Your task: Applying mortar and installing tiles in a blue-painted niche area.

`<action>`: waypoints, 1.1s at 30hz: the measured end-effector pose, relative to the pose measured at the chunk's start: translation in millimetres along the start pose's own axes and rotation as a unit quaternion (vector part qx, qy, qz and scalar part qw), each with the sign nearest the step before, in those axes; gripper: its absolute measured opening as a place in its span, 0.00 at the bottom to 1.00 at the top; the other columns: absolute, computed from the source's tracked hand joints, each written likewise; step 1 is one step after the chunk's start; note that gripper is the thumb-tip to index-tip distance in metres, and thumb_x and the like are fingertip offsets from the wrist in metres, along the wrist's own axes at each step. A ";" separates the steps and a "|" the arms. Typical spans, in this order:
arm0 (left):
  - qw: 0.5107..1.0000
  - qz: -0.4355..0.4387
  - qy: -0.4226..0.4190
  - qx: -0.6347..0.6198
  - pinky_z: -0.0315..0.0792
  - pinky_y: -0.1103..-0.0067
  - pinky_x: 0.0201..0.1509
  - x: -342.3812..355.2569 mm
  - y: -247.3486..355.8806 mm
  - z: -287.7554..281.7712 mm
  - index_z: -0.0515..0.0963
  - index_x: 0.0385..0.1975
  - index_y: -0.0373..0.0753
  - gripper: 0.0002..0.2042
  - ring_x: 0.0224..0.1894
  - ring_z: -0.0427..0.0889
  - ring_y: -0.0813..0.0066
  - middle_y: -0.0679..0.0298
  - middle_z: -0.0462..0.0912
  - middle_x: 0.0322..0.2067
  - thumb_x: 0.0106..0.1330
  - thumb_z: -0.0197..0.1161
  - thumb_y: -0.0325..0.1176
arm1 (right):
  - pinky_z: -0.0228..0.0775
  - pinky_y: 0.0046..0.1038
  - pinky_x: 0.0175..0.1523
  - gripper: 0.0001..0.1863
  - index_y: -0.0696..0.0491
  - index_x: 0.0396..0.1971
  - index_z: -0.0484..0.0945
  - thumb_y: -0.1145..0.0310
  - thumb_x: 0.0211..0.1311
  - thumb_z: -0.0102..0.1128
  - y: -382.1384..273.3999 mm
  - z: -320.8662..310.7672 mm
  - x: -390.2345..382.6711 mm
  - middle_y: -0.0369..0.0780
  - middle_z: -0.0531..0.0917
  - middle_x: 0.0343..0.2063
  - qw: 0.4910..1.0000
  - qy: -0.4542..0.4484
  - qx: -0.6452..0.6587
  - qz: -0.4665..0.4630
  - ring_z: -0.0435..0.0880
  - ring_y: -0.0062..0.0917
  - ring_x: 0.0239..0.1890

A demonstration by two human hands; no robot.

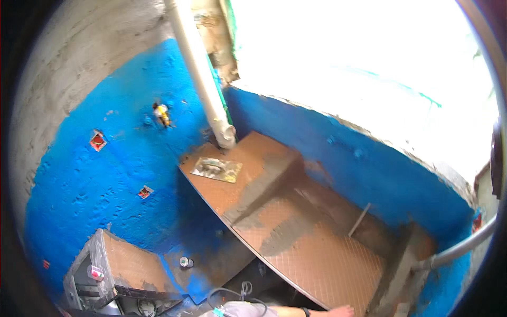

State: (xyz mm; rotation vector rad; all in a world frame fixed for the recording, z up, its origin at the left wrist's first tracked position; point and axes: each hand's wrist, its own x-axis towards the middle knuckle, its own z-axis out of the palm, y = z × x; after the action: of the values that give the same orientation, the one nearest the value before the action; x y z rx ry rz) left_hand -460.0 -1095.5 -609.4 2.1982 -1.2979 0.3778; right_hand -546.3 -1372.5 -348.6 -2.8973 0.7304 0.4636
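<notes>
At the lower edge my left forearm reaches to the right, with a pale sleeve and a dark band at the wrist. My left hand (340,311) is at the near edge of a brown tiled slab (327,264); the frame cuts off most of it, and I cannot tell whether its fingers are closed or whether it touches the slab. Grey mortar is smeared across the slab and a raised step. A rectangular plastering trowel (216,169) lies on its far left part, handle upward. My right hand is out of view.
Behind the trowel a pale pipe (203,79) descends beside blue-coated walls (127,158). A thin pale strip (359,219) leans near the back wall. Another pipe (457,248) crosses at the right. Lower left are a brown-topped block (132,264), a small round can (186,262) and a looped cable (245,289).
</notes>
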 end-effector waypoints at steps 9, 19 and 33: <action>0.986 -0.062 -0.148 -0.050 0.74 0.65 0.48 7.2 -42.1 -41.4 0.78 0.31 0.38 0.08 0.44 0.78 0.56 0.56 0.78 0.35 0.52 0.61 0.32 | 0.73 0.47 0.36 0.17 0.57 0.33 0.79 0.56 0.65 0.60 -3.8 96.5 64.5 0.54 0.82 0.23 0.973 0.108 0.202 0.021 0.84 0.54 0.31; 0.979 -0.066 -0.185 -0.053 0.72 0.68 0.47 24.0 -14.1 -38.3 0.77 0.28 0.38 0.06 0.42 0.77 0.60 0.58 0.78 0.33 0.51 0.62 0.30 | 0.77 0.48 0.34 0.14 0.54 0.29 0.76 0.58 0.65 0.61 -2.4 119.6 83.4 0.49 0.85 0.27 0.984 0.090 0.093 -0.126 0.86 0.48 0.28; 0.983 -0.070 -0.164 -0.049 0.69 0.67 0.41 26.9 -17.5 -36.3 0.73 0.25 0.39 0.06 0.36 0.74 0.60 0.60 0.72 0.27 0.49 0.63 0.28 | 0.79 0.48 0.35 0.15 0.57 0.35 0.75 0.57 0.68 0.57 3.5 137.9 142.6 0.53 0.85 0.30 0.991 0.111 0.017 -0.078 0.87 0.49 0.31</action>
State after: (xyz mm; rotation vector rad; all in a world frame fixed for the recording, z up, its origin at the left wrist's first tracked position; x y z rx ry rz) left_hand -430.2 -1086.7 -572.3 2.3175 -1.2837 -0.1057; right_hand -465.1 -1413.1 -525.1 -2.9742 0.5252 0.1127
